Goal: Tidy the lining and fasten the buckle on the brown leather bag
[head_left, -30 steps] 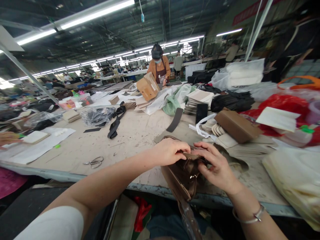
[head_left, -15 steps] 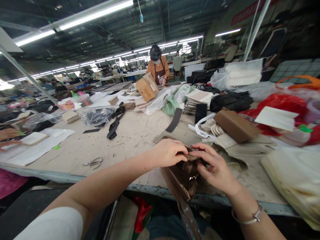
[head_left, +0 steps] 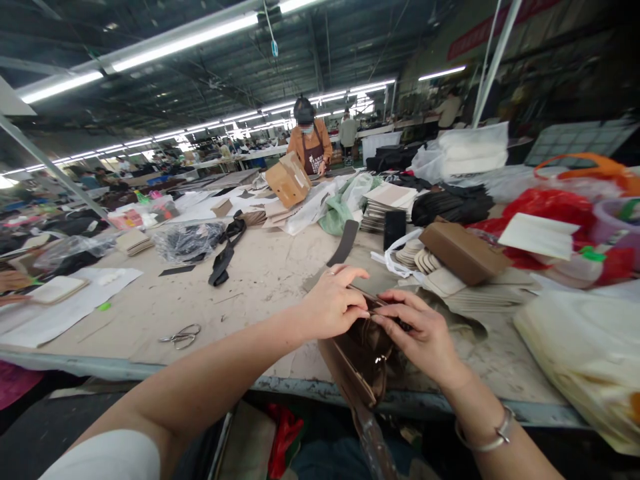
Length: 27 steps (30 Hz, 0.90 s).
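Observation:
A brown handbag (head_left: 350,363) lies at the table's front edge, its mouth facing me and its strap (head_left: 373,437) hanging down over the edge. My left hand (head_left: 335,300) pinches the bag's far rim between thumb and fingers. Close beside it, my right hand (head_left: 420,330) grips the same rim, thumb on the near side. The fingertips almost meet. Inside the opening a shiny spot of metal shows; the rest of the inside is dark, and the bag's far side is hidden behind my hands.
Scissors (head_left: 181,337) lie to the left. Beyond the bag are a dark curved strip (head_left: 344,243), a black phone-like slab (head_left: 395,230), a brown box (head_left: 463,252) and stacked pieces (head_left: 387,205). A filled plastic bag (head_left: 580,360) stands at right. Across the table a person (head_left: 313,143) stands behind a carton (head_left: 289,180).
My left hand's fingers have shifted along the rim, with the index finger now lifted and stretched out. My right fingers have moved slightly left. The view has turned a little.

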{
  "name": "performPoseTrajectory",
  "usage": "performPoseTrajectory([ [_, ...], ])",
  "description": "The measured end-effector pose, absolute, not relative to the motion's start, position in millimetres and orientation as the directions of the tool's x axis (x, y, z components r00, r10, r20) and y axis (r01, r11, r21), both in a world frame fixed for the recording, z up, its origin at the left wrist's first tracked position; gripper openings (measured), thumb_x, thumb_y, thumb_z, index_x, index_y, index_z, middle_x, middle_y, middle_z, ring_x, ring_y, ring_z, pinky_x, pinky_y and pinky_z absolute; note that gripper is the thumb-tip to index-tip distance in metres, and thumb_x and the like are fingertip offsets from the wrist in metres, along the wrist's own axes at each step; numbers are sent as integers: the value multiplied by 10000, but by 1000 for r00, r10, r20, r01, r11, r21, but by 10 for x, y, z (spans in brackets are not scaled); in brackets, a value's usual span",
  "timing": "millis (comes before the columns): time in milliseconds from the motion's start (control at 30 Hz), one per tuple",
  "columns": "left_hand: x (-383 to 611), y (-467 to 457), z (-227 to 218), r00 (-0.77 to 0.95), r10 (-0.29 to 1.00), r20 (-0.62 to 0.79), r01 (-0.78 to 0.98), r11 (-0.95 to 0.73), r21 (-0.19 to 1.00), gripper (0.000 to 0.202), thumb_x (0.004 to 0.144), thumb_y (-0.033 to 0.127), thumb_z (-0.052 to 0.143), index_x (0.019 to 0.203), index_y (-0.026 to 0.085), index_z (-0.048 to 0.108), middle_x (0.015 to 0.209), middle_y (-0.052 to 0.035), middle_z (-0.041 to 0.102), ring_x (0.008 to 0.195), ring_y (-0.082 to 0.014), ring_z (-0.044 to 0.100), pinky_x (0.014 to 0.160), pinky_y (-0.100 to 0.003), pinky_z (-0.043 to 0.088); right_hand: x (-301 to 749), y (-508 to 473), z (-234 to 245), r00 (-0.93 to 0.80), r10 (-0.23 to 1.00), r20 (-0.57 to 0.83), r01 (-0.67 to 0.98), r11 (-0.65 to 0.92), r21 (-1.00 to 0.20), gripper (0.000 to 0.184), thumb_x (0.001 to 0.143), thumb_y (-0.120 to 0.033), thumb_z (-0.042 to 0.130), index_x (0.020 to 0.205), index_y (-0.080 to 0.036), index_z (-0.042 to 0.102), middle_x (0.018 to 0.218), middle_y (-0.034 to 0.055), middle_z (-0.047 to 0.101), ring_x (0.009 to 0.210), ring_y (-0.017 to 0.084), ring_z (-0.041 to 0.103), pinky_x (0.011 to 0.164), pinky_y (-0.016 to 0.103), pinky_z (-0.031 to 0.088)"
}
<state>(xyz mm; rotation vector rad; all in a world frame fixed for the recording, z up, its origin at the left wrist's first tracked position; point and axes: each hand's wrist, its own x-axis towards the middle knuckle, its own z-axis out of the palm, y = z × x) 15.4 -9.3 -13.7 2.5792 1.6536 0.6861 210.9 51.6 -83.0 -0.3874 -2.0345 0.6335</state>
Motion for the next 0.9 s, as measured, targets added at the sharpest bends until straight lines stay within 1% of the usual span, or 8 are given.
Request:
performPoseTrajectory([
  [67, 154, -69, -139, 360, 884, 299, 859, -439, 263, 159, 850, 252, 564, 788, 201, 701, 1155, -46, 633, 1025, -201, 575, 995, -395, 364, 2085, 498, -837, -485, 519, 704, 41, 818, -574, 114, 868, -184, 592, 944, -224, 666, 1067, 69, 603, 963, 174, 598, 835, 302, 505],
  [133, 155, -39, -153, 367, 893, 259, 860, -432, 272, 163, 865, 235, 540, 796, 190, 681, 1022, -30, 685, 927, -173, 610, 950, -361, 392, 2066, 483, -848, -443, 551, 707, 63, 806, -589, 124, 861, -190, 607, 972, -227, 648, 1019, 52, 621, 931, 168, 603, 826, 296, 502],
  [300, 156, 26, -229, 349, 886, 306, 870, -428, 245, 163, 864, 248, 547, 768, 174, 655, 912, -23, 696, 865, -169, 618, 829, -303, 437, 2051, 487, -872, -357, 669, 651, 159, 731, -664, 381, 807, -291, 690, 1158, -205, 572, 864, 22, 601, 729, 153, 575, 685, 291, 502],
  [333, 158, 33, -244, 340, 886, 315, 875, -421, 239, 162, 866, 252, 545, 774, 174, 653, 897, -22, 694, 860, -169, 618, 825, -300, 440, 2056, 492, -869, -367, 675, 640, 174, 726, -666, 369, 808, -309, 691, 1147, -200, 591, 848, 22, 596, 710, 150, 566, 654, 284, 494],
  [467, 180, 48, -276, 301, 893, 334, 896, -385, 222, 136, 853, 237, 560, 767, 172, 644, 845, -16, 685, 829, -164, 619, 817, -290, 447, 2088, 495, -835, -424, 676, 602, 175, 714, -678, 148, 841, -317, 655, 944, -221, 700, 806, 23, 602, 698, 143, 567, 594, 259, 461],
  [533, 200, 48, -270, 285, 898, 335, 904, -368, 218, 142, 847, 230, 563, 742, 168, 637, 831, -16, 681, 805, -163, 618, 799, -286, 452, 2096, 489, -809, -425, 676, 602, 192, 718, -670, 111, 849, -304, 647, 893, -228, 714, 773, 16, 599, 681, 137, 564, 577, 255, 446],
  [800, 276, 42, -233, 239, 915, 325, 942, -300, 150, 138, 849, 257, 556, 761, 170, 617, 781, -20, 661, 767, -179, 612, 713, -294, 444, 2033, 479, -749, -415, 610, 675, 270, 791, -549, 176, 882, -269, 592, 769, -171, 685, 689, 17, 546, 649, 138, 516, 585, 272, 405],
  [900, 283, 49, -241, 238, 914, 327, 944, -297, 142, 134, 848, 246, 547, 758, 168, 609, 783, -25, 658, 764, -177, 611, 698, -286, 440, 2076, 497, -745, -445, 613, 653, 282, 788, -547, 218, 908, -303, 548, 781, -174, 669, 709, 21, 547, 680, 147, 528, 619, 280, 414],
])
